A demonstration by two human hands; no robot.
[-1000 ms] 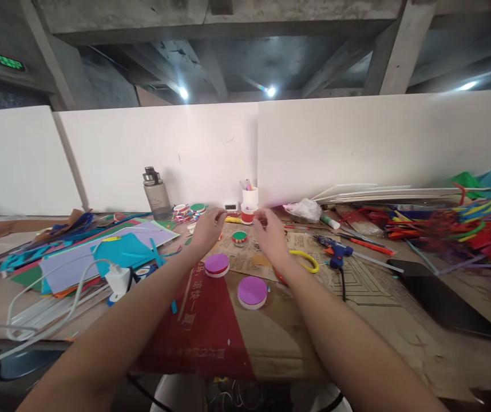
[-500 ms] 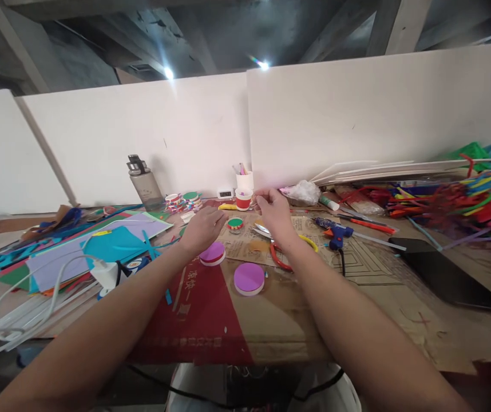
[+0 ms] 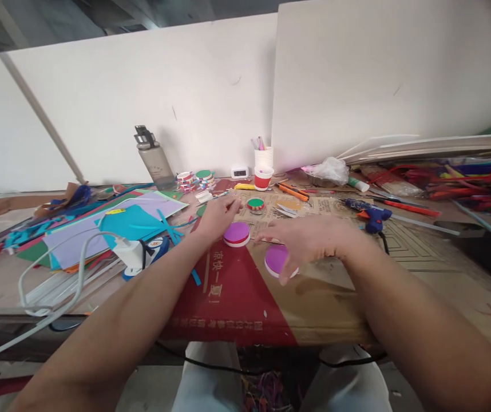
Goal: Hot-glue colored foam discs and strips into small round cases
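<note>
My right hand (image 3: 309, 240) hovers over a disc-shaped piece with a purple top (image 3: 276, 258), its thumb and fingers spread to either side; whether they touch it I cannot tell. Beside a second piece, a purple-topped disc (image 3: 237, 233) with a red and white side, my left hand (image 3: 220, 217) rests low with fingers loosely stretched forward and nothing visible in them. A small green-topped round piece (image 3: 255, 203) lies just beyond. Silver scissor blades (image 3: 286, 212) show behind my right hand, which hides their handles.
At the back stand a bottle (image 3: 155, 163), a small clock (image 3: 240, 172) and a red-and-white paper cup (image 3: 263, 178). A blue glue gun (image 3: 374, 218) lies right, near a black tablet-like slab (image 3: 481, 246). Coloured paper (image 3: 121, 226), a white cable (image 3: 83, 257) and a charger (image 3: 129, 252) crowd the left.
My right hand has come back from beside the paper cup to the nearer purple disc, fingers spreading. My left hand has stayed near the other purple disc. The view has tilted down and shifted left.
</note>
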